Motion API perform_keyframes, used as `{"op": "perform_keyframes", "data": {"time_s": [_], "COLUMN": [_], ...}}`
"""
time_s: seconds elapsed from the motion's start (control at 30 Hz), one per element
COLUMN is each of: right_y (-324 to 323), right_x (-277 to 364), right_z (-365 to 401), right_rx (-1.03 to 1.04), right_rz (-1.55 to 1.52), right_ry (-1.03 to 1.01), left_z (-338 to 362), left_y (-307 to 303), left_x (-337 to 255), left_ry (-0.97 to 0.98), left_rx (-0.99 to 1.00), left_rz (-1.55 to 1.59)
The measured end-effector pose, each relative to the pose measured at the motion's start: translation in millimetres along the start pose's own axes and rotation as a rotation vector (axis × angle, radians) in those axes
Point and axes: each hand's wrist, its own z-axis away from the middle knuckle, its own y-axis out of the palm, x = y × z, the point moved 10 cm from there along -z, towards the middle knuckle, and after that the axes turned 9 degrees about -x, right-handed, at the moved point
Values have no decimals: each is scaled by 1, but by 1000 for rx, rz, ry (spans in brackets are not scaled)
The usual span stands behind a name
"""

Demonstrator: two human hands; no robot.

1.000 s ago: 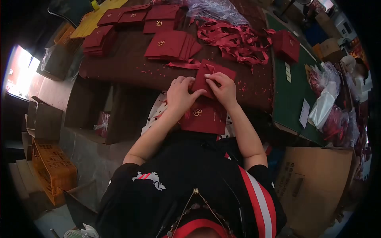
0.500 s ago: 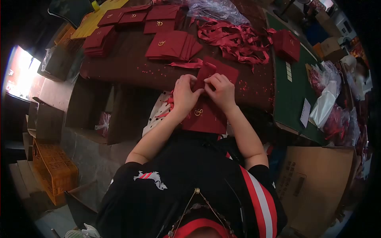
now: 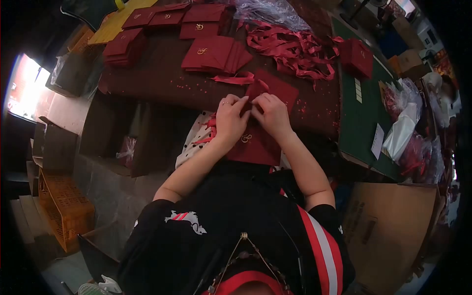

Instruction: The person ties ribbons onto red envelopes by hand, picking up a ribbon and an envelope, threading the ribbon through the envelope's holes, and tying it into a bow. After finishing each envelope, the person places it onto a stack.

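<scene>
My left hand and my right hand are close together at the table's front edge, fingers pinched on a dark red ribbon whose loop rises above the fingertips. Under and below them lies a dark red paper bag with a gold emblem, its lower part toward my lap. Another red flat piece shows just beyond my right hand. The fingertips hide the middle of the ribbon. A loose ribbon end lies just past my left hand.
Stacks of red bags with gold emblems stand at the back of the brown table. A heap of red ribbons lies at back right, near clear plastic. A green board is to the right; cardboard boxes stand below.
Both hands have drawn closer together at the fingertips, and my right hand's fingers have folded inward over the ribbon. The ribbon loop has shifted and shows less.
</scene>
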Motion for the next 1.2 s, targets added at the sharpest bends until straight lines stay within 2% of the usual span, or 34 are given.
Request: {"op": "perform_keyframes", "data": {"time_s": [0.17,0.37,0.47,0.57,0.63,0.77,0.83,0.87,0.93,0.97,1.0,1.07,1.2], "right_y": [6,7,5,7,11,21,0,-4,-33,-24,-20,-2,6], "right_x": [-10,-10,-2,0,-4,-12,-6,-5,1,-12,-16,-35,-40], "right_z": [2,0,-4,-8,-11,-4,-4,-5,-10,-6,-2,7,10], "right_rx": [-23,-19,-35,61,149,181,-48,-52,-219,-159,-163,-71,9], "right_rz": [-142,-152,-67,-68,-183,-201,-171,-169,89,37,36,-99,-142], "right_ry": [129,98,11,-40,-20,14,46,45,50,157,160,295,288], "left_z": [4,2,3,5,3,2,0,-4,-4,-4,-6,-13,-21], "left_y": [2,2,3,2,3,5,8,5,15,16,15,13,17], "left_x": [-5,-6,-3,-3,-1,0,2,4,17,26,28,34,28], "left_ry": [25,39,26,25,-22,-9,13,17,-123,-235,-232,-218,-101], "left_rx": [28,24,43,67,65,62,141,140,352,417,421,382,333], "left_rz": [-66,-92,-95,-85,-73,-46,-61,-60,161,244,241,165,65]}}
